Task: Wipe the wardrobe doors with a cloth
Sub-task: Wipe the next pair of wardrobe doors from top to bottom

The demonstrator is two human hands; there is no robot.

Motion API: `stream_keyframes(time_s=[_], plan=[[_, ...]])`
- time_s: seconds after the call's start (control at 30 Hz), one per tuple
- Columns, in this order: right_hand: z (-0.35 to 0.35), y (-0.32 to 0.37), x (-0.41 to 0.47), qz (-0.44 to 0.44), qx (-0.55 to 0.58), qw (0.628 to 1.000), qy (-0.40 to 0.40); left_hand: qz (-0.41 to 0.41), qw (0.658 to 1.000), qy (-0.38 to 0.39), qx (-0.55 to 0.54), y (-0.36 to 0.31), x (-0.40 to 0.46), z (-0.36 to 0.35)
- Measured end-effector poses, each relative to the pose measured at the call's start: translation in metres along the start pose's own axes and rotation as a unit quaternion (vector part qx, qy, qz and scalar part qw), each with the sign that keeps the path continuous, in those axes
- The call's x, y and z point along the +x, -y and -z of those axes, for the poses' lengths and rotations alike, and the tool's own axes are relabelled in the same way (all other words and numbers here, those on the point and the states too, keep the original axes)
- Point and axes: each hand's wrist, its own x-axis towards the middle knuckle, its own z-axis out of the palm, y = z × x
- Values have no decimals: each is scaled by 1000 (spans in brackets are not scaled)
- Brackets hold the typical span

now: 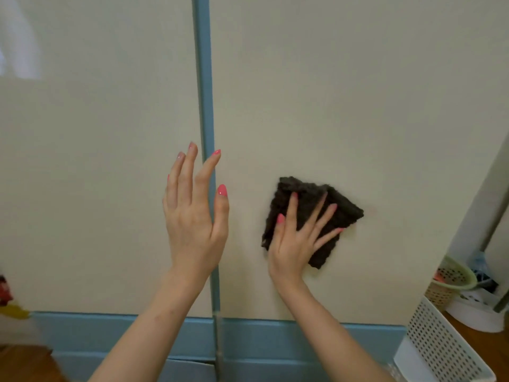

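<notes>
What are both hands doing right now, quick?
Left hand: open, fingers spread, holding nothing.
Right hand: open and flat, pressing the dark cloth against the right wardrobe door.

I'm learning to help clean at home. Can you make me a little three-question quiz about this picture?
1. True or false: the right hand presses the dark cloth flat against the right door.
2. Which hand is empty? A) the left hand B) the right hand
3. Fill in: the strip between the two doors is coloured ____.

Key: 1 true; 2 A; 3 blue.
</notes>
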Motion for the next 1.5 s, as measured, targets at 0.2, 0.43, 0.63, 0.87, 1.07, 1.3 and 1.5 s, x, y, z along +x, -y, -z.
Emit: stream_keyframes(time_s=[0.2,0.43,0.63,0.87,1.07,1.3,1.5], plan=[[-26,52,-16,132,-50,990,-14,21,1000,2,-23,-2,-12,-7],[-36,-20,-102,382,-121,909,117,37,999,18,-23,0,-36,-16],[9,-113,-55,304,-113,941,93,46,999,18,-19,3,-49,-22],[76,-176,45,7,-90,996,-10,50,998,21,-33,5,-65,-33],[71,-195,10,-69,-75,995,-24,48,997,-3,-54,17,-72,-26],[49,-205,-113,-213,-22,976,41,15,999,25,-38,37,-92,-20],[8,-150,-172,-181,-56,977,93,50,997,35,-45,52,-106,-27]])
